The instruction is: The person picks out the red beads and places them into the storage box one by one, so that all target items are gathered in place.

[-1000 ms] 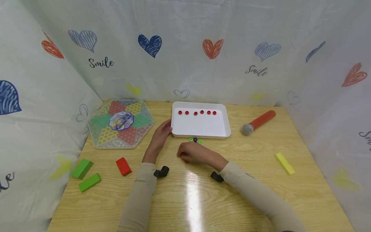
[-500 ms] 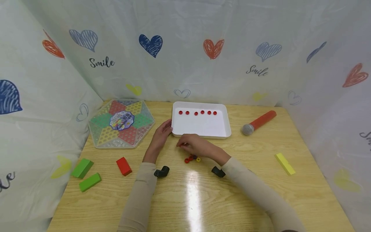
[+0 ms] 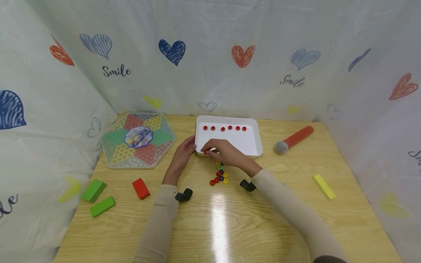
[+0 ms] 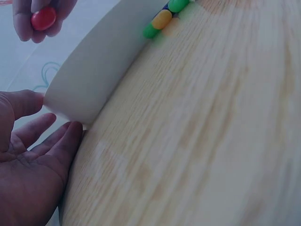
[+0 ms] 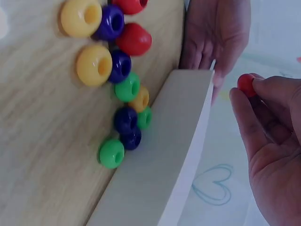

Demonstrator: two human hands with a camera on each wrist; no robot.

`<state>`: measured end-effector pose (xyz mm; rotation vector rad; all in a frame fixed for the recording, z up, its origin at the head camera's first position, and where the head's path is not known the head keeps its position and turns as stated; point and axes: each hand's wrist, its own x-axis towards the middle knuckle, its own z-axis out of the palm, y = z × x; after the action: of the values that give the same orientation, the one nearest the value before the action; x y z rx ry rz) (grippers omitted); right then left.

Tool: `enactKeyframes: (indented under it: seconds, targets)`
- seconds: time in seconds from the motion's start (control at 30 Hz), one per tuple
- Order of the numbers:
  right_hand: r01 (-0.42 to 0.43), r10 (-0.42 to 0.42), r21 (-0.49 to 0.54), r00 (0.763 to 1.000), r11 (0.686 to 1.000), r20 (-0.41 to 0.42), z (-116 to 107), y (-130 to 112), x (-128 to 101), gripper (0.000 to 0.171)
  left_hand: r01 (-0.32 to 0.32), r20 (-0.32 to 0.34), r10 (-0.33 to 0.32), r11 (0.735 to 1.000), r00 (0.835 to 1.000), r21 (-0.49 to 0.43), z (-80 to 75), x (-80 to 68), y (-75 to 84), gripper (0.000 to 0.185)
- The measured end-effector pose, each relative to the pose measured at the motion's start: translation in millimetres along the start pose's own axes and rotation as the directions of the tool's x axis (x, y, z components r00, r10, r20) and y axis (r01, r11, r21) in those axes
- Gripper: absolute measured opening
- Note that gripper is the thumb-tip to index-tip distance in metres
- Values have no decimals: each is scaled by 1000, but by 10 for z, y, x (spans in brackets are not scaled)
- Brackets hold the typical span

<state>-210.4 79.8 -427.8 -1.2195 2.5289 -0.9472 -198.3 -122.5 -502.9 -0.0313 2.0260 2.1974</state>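
Between thumb and fingers, my right hand (image 3: 227, 151) pinches a red bead (image 5: 245, 84) over the front left part of the white tray (image 3: 248, 146). Inside the tray, several red beads (image 3: 223, 129) form a row near the back wall. My left hand (image 3: 182, 152) rests against the tray's left front corner, thumb at the rim (image 4: 37, 102) and fingers low on the outer wall. On the table in front of the tray lies a loose cluster of yellow (image 5: 94, 66), dark blue (image 5: 125, 120), green (image 5: 111, 153) and red beads (image 5: 134, 39); my right hand hides part of it in the head view.
A hexagonal Chinese checkers board (image 3: 138, 140) lies at the left. Nearer are two green blocks (image 3: 102, 206) and a red block (image 3: 141, 189). To the right lie a red microphone (image 3: 294, 140) and a yellow block (image 3: 323, 186). A printed curtain (image 3: 210, 58) hangs behind the table.
My right hand has moved from the bead cluster forward and up over the tray's front edge, carrying a red bead. More of the cluster now shows. The left hand has stayed at the corner.
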Motion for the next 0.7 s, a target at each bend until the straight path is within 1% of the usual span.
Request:
enactKeyframes:
  seconds: [0.1,0.2,0.43,0.5,0.7]
  targets:
    - [-46,47,35,999,998,-18,-48,90,76,20,4,3,-4,1000,1000,-11,-1,2,-5,48]
    - [-81,82,48,996,996,-29,-98,185,143,20,5,11,-5,1000,1000,-19,1,8,-11,48]
    - [-130,131,37,991,991,-20,-197,391,283,21,23,1,-23,1000,1000,-14,6,19,-28,48]
    - [-149,150,32,989,988,-14,-218,453,326,21,19,-1,-19,1000,1000,-12,6,21,-29,48]
    - [-207,207,-11,978,978,-6,-273,606,433,20,21,-7,-21,999,1000,-27,13,23,-30,48]
